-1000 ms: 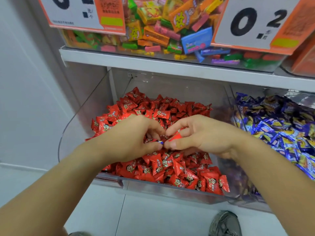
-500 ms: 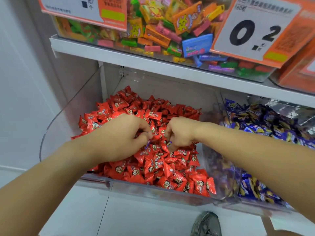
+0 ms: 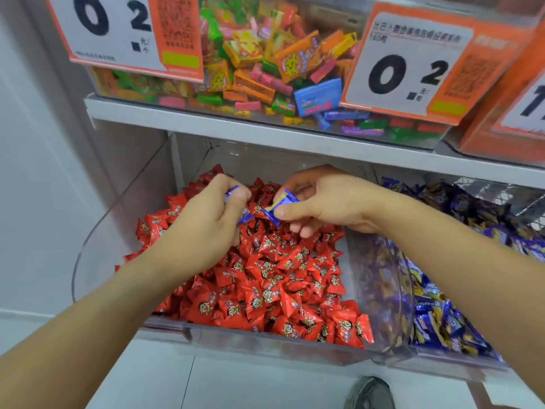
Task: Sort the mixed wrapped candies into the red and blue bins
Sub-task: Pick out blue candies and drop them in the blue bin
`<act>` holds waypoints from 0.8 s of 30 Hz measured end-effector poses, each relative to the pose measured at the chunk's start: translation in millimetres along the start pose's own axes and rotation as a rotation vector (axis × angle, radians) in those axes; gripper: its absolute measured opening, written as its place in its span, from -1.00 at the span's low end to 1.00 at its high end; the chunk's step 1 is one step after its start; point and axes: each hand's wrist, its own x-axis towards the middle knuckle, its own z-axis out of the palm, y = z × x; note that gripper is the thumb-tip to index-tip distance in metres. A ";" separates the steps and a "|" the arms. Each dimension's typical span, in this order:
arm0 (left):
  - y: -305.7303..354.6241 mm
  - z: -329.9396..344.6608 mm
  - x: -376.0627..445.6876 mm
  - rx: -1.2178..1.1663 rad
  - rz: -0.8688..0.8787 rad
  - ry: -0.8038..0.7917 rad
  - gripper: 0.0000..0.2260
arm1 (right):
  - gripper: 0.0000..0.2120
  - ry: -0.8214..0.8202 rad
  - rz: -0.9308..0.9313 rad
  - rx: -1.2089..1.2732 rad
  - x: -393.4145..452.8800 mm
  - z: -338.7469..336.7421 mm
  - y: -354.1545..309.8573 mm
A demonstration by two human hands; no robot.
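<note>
While hands pinch blue candies (image 3: 280, 206), red bin (image 3: 265, 346) holds red candies (image 3: 283, 278).

Red bin (image 3: 97, 231): open on top; shelf (image 3: 265, 134) overhangs rear; clear divider wall (image 3: 380, 278) stands at right.

Each hand, left hand (image 3: 206, 219) and right hand (image 3: 327, 206), pinches a blue candy (image 3: 280, 205) above red candies (image 3: 280, 278).

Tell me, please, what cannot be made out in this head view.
- Left hand: its own fingers hide how many blue candies it holds.
- Blue bin: the right forearm and frame edge hide much of it.
- Price card: small print too blurred to read.
- Shoe: cut off by the bottom edge.
</note>
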 end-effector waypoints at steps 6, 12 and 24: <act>8.4 4.3 -0.8 -0.274 -0.090 -0.136 -0.67 | -0.80 -0.091 -0.132 0.315 -7.2 33.1 -3.0; 1.9 -14.6 2.4 -0.348 -0.097 0.000 -0.90 | -0.72 0.258 -0.097 0.132 -0.7 17.8 2.5; -8.7 -57.0 -15.3 0.121 0.008 0.174 -0.84 | -0.32 -0.298 -0.452 -0.950 14.5 74.8 22.1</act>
